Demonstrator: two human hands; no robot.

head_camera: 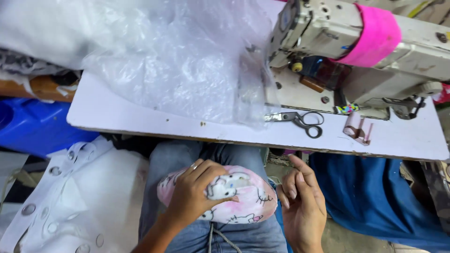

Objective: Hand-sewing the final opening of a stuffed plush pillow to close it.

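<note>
My left hand grips a small pink and white cushion-like cloth piece printed with cartoon cats, pressing it against my lap in grey jeans. A ring shows on one finger of that hand. My right hand hovers just right of the cloth piece with fingers loosely curled and apart, holding nothing; its fingertips are close to the piece's right edge.
A white sewing table lies ahead, carrying a sewing machine with pink tape around its arm, scissors, a small pink clip-like thing and a large clear plastic bag. White fabric sits at left, blue cloth at right.
</note>
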